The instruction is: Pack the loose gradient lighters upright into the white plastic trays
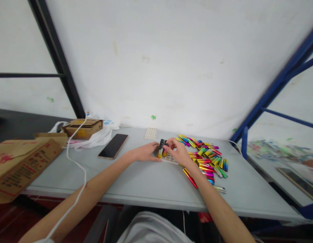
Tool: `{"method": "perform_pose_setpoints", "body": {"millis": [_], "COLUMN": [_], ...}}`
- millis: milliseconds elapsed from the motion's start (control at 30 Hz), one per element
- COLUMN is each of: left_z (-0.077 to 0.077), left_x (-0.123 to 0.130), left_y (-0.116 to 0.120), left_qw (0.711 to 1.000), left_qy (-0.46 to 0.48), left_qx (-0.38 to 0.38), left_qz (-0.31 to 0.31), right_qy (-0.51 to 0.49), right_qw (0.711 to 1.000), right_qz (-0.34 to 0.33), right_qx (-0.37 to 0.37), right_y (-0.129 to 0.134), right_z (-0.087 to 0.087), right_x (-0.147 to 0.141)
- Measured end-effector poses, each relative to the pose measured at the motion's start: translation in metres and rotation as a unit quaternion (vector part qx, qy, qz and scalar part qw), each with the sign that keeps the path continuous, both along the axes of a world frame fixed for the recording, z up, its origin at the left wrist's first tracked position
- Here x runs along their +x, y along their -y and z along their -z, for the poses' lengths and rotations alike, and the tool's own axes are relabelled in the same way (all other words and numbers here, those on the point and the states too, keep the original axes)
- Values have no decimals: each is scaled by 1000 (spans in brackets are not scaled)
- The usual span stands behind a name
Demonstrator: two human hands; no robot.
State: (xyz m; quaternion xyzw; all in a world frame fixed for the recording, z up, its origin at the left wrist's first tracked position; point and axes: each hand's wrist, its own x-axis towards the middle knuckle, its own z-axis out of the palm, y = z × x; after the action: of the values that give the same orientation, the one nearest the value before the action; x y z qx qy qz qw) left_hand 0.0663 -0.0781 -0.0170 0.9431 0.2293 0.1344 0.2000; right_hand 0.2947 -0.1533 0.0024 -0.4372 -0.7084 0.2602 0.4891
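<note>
Near the middle of the grey table, a white tray with holes (171, 158) holds a few upright lighters (160, 150) with black tops and shiny yellow bodies. My left hand (147, 152) lies at the tray's left side, its thumb and fingers apart around the end of the tray. Above the tray, my right hand (177, 150) has its fingers closed on a lighter (165, 150) that stands upright beside the others. A loose pile of shiny, multicoloured lighters (207, 158) spreads to the right of the tray, partly behind my right forearm.
A second white tray (151, 133) lies by the wall. A phone (113, 145), a small carton (82, 128) on a white plastic bag (100, 139) and a large cardboard box (27, 162) are on the left. A white cable (84, 175) hangs across my left forearm.
</note>
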Motion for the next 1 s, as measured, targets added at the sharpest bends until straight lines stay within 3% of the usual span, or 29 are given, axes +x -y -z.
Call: {"method": "perform_pose_setpoints", "body": {"millis": [400,533,667,767,900,1000], "left_z": [2,0,1,2,2,2], "left_x": [0,0,-1,-1,0,0], "left_y": [0,0,-2,-3,-3,-3], "left_qw": [1000,1000,1000,1000,999,999], "left_qy": [5,-3,-18,-26,-29,-28], "left_qx": [5,1,8,13,13,21], "left_qz": [-1,-6,-9,-11,-15,-13], "right_qy": [52,60,100,203,325,390], "right_qw": [998,994,964,929,898,873], "right_qz": [-11,74,219,284,293,290], "right_qx": [16,56,115,122,53,-24], "right_y": [6,3,-8,-20,-29,-29], "right_z": [-7,-11,-10,2,22,27], "right_x": [2,16,48,72,86,83]}}
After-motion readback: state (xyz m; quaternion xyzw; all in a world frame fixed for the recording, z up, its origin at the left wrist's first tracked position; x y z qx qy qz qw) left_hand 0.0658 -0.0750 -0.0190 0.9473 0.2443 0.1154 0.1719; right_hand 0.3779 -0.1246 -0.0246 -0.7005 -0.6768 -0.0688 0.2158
